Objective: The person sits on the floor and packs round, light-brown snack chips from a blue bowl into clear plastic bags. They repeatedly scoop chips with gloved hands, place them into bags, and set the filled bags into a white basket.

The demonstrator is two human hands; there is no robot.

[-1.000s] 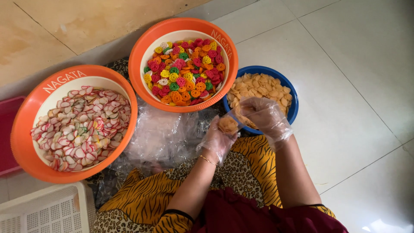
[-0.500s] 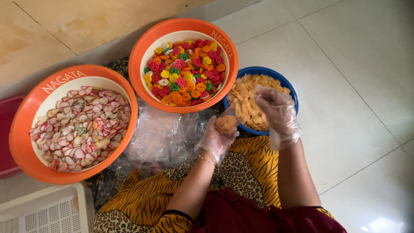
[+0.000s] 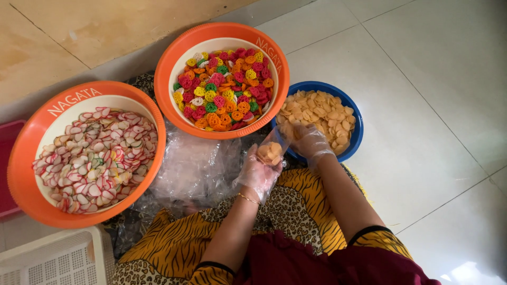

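Left hand — clear bag of crackers

The scene is seen from a single head-worn camera, pointed steeply down from above the seated person's lap. The tiled floor and three bowls are taken in at close range; only this one view is given.

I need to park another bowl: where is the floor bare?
Bare tile lies right of the blue bowl and above it, beside the orange bowl. Crowded: plastic bags fill the gap between the bowls, and the white crate takes the lower left.
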